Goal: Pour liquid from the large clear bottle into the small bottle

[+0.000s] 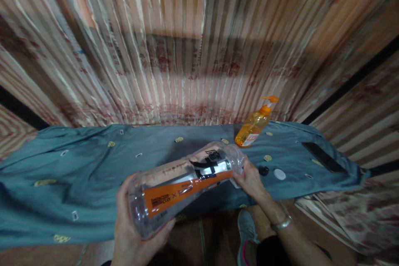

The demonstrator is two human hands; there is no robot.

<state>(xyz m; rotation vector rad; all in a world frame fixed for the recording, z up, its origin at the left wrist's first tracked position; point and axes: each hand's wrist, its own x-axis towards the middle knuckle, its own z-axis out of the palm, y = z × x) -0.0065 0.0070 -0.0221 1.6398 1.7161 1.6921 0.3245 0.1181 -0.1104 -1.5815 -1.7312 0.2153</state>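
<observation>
A large clear plastic bottle (187, 183) with an orange and black printed label is held tilted in front of me, its neck to the upper right. My left hand (137, 224) wraps round the wide base. At the neck end, my right hand (249, 178) grips the bottle; its fingers are partly hidden behind it. Something small and white shows just under the right hand, too little of it to name. Behind the neck stands an orange pump bottle (252, 129) with amber liquid. To the right of my right hand lie a small black object (263, 170) and a white round cap (279, 174).
A teal patterned cloth (93, 158) covers the long narrow surface. A dark phone (321, 156) lies near its right end. Striped curtains (174, 83) hang close behind and at both sides, with black poles (352, 81). Below are the tiled floor and a grey shoe (247, 226).
</observation>
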